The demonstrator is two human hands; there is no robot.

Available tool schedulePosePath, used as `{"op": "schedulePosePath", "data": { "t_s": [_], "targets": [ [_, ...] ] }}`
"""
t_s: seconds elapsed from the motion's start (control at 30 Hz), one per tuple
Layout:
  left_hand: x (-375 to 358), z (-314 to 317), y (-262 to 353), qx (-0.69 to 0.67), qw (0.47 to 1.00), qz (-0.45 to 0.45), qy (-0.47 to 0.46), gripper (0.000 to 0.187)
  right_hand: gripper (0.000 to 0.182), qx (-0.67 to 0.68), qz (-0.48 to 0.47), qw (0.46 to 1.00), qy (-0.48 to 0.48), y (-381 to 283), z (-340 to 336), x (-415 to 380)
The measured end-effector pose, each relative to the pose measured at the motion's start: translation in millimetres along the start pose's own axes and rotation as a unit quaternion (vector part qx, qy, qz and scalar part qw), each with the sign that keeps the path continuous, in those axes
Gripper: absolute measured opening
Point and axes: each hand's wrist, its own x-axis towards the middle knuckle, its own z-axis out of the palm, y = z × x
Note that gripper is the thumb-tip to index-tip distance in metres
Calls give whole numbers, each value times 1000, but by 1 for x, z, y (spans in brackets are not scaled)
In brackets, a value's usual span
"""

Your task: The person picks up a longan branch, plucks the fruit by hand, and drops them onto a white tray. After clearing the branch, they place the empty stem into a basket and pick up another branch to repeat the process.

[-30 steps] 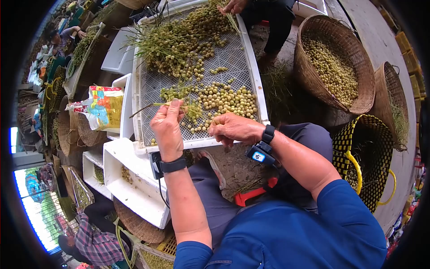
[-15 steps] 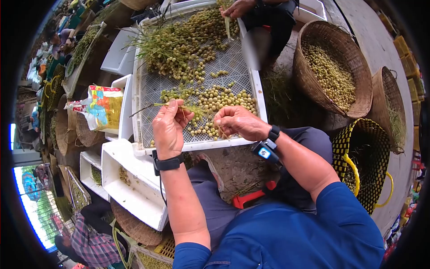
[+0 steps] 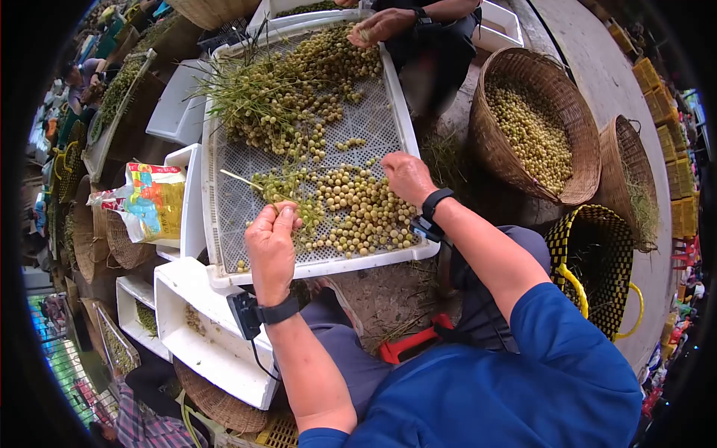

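My left hand (image 3: 275, 237) is closed on a fruit stem (image 3: 243, 180), pinched between thumb and fingers. The pale stem end points up and left, and thin green twigs spread around it over the white mesh tray (image 3: 250, 160). My right hand (image 3: 409, 178) is over the tray's right rim, back upward, with the fingers curled down. Whatever those fingers hold, if anything, is hidden. Between the hands lie loose small round yellow-green fruits (image 3: 358, 205). Farther up the tray is a heap of fruit clusters (image 3: 280, 104) still on their stems.
Another person's hand (image 3: 382, 27) hovers at the tray's far end. Woven baskets, one filled with fruits (image 3: 530, 134), stand on the right beside a black-and-yellow basket (image 3: 597, 246). White foam boxes (image 3: 216, 328) and a printed bag (image 3: 155, 201) are on the left.
My right hand has moved away from the left, up and rightward to the tray's edge. The stem in my left hand has changed angle. The other person's hand has shifted left.
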Motion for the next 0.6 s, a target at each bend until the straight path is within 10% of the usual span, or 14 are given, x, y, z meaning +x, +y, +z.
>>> {"op": "schedulePosePath", "data": {
  "t_s": [0.37,0.6],
  "targets": [
    [6,-20,15,-46,997,2,65,20,7,-139,26,990,-20,-5,41,34],
    [2,-31,14,-48,996,-1,71,21,10,2,-45,999,3,-26,43,33]
  ]
}}
